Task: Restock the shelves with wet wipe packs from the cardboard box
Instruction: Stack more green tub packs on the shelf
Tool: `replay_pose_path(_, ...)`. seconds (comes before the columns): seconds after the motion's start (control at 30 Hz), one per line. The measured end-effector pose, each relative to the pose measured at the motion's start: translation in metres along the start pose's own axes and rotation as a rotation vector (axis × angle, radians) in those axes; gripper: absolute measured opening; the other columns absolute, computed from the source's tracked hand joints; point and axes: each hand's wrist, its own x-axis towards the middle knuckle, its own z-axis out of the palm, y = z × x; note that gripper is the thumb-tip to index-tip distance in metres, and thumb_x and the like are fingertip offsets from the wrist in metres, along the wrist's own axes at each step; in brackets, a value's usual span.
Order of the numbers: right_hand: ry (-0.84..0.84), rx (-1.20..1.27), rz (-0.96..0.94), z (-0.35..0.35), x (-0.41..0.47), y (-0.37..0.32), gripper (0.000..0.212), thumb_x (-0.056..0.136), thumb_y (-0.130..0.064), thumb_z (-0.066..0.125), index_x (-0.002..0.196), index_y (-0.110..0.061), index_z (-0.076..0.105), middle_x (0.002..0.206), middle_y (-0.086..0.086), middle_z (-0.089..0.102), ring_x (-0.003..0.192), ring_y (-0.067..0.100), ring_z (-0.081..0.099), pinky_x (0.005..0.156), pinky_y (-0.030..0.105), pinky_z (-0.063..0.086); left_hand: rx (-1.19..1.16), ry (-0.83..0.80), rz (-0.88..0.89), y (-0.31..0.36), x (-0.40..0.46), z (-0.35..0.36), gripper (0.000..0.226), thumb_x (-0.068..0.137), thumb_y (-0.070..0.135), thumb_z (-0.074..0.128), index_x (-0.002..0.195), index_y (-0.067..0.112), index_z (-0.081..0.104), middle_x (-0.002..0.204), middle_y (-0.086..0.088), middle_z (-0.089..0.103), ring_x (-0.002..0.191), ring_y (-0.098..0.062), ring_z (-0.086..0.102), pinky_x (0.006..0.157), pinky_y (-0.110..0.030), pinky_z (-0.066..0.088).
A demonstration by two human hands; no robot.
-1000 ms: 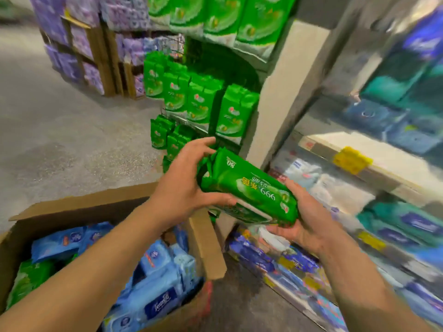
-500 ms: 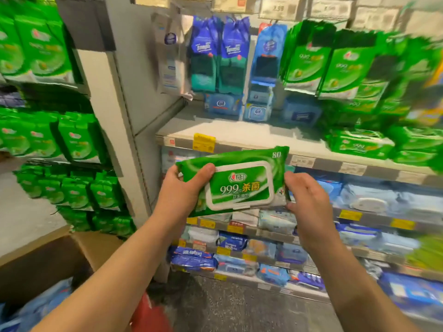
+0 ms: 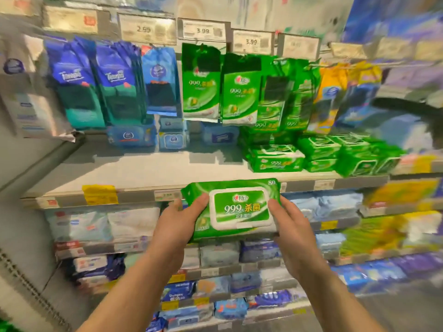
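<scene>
Since view swung up, green wipe pack faces shelf edge.

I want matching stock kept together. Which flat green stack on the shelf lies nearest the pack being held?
The leftmost green stack, directly above the held pack gripped by the left hand and right hand; the other stacks lie further right.

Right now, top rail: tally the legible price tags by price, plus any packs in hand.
2.99 tags: 1
3.99 tags: 2
green wipe pack: 1, held between left hand and right hand
Total: 4
The other tags on the rail are too blurred to read.
</scene>
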Motion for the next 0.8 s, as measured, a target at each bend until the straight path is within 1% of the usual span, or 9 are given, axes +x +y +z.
replay_pose_path(0.13,0.093,0.014,0.084,-0.023,0.045,-0.006,0.059,0.081,-0.064,0.071,0.128,-0.031,0.066,0.13,-0.008,0.07,0.123,0.02,0.063,0.108,0.055,0.047,-0.007,-0.163,0.075,0.003,0.036,0.037,0.023,0.092,0.025,0.067,0.115,0.025,0.062,0.097,0.015,0.076,0.089,-0.003,0.073,0.084,-0.026,0.058)
replay_pose_path(0.27,0.158,0.015,0.076,-0.038,0.093,-0.016,0.032,0.098,-0.043,0.063,0.126,-0.026,0.065,0.114,-0.006,0.076,0.098,0.011,0.073,0.079,0.039,0.055,0.209,-0.315,0.166,0.009,0.088,0.063,0.039,0.082,0.035,0.078,0.117,0.036,0.061,0.103,0.016,0.075,0.085,0.0,0.071,0.078,-0.023,0.056)
replay_pose_path(0.33,0.198,-0.027,0.08,-0.047,0.114,-0.016,0.062,0.084,-0.058,0.074,0.134,-0.024,0.059,0.127,-0.001,0.069,0.107,0.014,0.069,0.084,0.045,0.057,0.253,-0.383,0.161,0.009,0.112,0.075,0.049,0.076,0.025,0.084,0.118,0.033,0.06,0.101,0.012,0.075,0.084,-0.003,0.071,0.075,-0.022,0.057)
replay_pose_path(0.4,0.229,-0.08,0.059,-0.059,0.133,-0.015,0.098,0.06,-0.077,0.081,0.138,-0.024,0.055,0.14,0.005,0.061,0.122,0.027,0.064,0.098,0.054,0.055,0.258,-0.418,0.149,0.009,0.131,0.089,0.065,0.066,0.018,0.089,0.121,0.031,0.057,0.106,0.009,0.075,0.097,-0.012,0.072,0.089,-0.037,0.058)
replay_pose_path(0.43,0.228,-0.078,0.042,-0.066,0.142,-0.015,0.104,0.055,-0.081,0.082,0.138,-0.026,0.055,0.143,0.005,0.06,0.125,0.028,0.062,0.103,0.056,0.052,0.275,-0.421,0.165,0.009,0.139,0.097,0.072,0.061,0.02,0.091,0.122,0.032,0.054,0.108,0.008,0.075,0.1,-0.015,0.072,0.091,-0.043,0.056)
replay_pose_path(0.53,0.218,-0.095,0.006,-0.075,0.168,-0.028,0.099,0.058,-0.077,0.08,0.14,-0.03,0.051,0.143,-0.001,0.057,0.127,0.024,0.06,0.108,0.057,0.047,0.317,-0.382,0.188,0.008,0.162,0.118,0.083,0.055,0.027,0.091,0.126,0.036,0.048,0.109,0.01,0.074,0.101,-0.015,0.071,0.091,-0.046,0.056)
replay_pose_path(0.67,0.159,-0.078,0.012,-0.093,0.209,-0.037,0.087,0.081,-0.059,0.076,0.152,-0.023,0.043,0.144,-0.008,0.049,0.132,0.022,0.05,0.111,0.054,0.044,0.442,-0.308,0.259,0.013,0.179,0.148,0.068,0.071,0.027,0.087,0.128,0.039,0.051,0.101,0.024,0.073,0.091,0.003,0.069,0.083,-0.023,0.057)
replay_pose_path(0.73,0.1,-0.055,0.078,-0.101,0.228,-0.042,0.082,0.085,-0.053,0.072,0.153,-0.017,0.042,0.142,-0.005,0.051,0.125,0.02,0.053,0.101,0.044,0.047,0.459,-0.265,0.266,0.016,0.186,0.161,0.067,0.073,0.031,0.085,0.131,0.037,0.052,0.1,0.025,0.073,0.091,0.003,0.069,0.088,-0.027,0.056)
replay_pose_path(0.8,0.063,-0.105,0.077,-0.109,0.245,-0.045,0.059,0.095,-0.052,0.064,0.142,-0.018,0.054,0.128,-0.002,0.061,0.107,0.016,0.059,0.081,0.035,0.046,0.483,-0.226,0.265,0.017,0.193,0.174,0.075,0.07,0.039,0.084,0.136,0.035,0.05,0.102,0.023,0.073,0.095,0.0,0.069,0.091,-0.032,0.055)
